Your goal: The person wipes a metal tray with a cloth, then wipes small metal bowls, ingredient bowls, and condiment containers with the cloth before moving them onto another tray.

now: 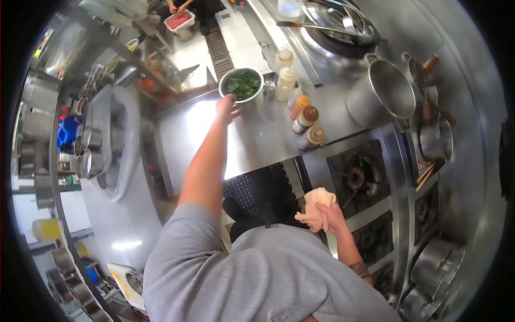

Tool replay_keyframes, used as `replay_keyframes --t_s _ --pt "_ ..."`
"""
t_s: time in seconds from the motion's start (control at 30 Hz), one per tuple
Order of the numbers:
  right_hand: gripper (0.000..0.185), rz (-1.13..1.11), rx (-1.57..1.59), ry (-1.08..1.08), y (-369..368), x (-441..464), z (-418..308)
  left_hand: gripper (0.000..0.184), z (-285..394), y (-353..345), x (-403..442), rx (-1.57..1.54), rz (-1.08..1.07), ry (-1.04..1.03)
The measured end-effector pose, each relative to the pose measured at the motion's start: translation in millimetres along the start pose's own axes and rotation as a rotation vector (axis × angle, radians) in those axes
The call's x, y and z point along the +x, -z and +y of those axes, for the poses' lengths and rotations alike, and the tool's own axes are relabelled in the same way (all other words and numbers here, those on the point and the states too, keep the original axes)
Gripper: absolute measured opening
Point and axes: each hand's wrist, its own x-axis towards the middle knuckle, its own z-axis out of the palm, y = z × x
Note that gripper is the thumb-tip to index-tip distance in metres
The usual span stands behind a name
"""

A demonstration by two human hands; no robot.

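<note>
My left hand (227, 109) reaches far forward over the steel counter. Its fingers are at the near rim of a round metal bowl (258, 94) and appear to grip it. Dark green leafy vegetables (242, 84) lie inside the bowl. Close to my body, my right hand (330, 214) is closed around a bunched, pale peach cloth (317, 205), held beside the stove. Just right of the bowl stands a small metal cup (269, 90).
Several squeeze bottles (307, 118) line the steel counter (188, 139). Gas burners (355, 177) are at right, beyond them a tall steel pot (370, 96). A lidded wok (338, 32) sits at the back. Another person's hands (179, 9) work over a white tub (182, 24).
</note>
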Motion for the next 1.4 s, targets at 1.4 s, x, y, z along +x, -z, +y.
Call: replay_keyframes --t_s 1.4 --pt "0.046 -0.403 -0.401 0.149 -280 79 -108 0.091 2 267 -174 -0.252 0.209 -0.268"
